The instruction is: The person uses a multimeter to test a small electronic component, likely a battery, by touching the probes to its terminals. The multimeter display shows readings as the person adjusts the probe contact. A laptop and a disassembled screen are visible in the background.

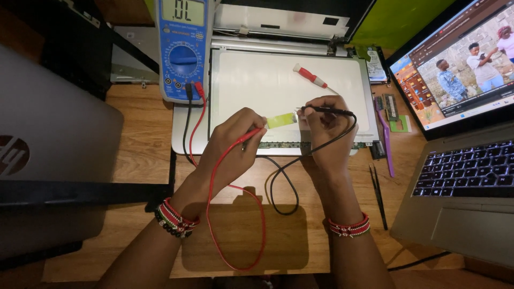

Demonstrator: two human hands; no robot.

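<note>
Red probe [251, 135] gripped in left hand [233, 144], black probe [326, 111] pinched in right hand [326, 128]; both tips on the green ribbon cable [282, 120], multimeter [183, 48] connected and reading.

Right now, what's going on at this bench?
A person is probing a small yellow-green flex strip lying on a white bare laptop display panel. The left hand holds the red multimeter probe at the strip's left end; the right hand holds the black multimeter probe at its right end. Both leads run to a blue digital multimeter standing behind. A red-handled screwdriver lies on the panel; black tweezers lie on the wooden desk.
</note>
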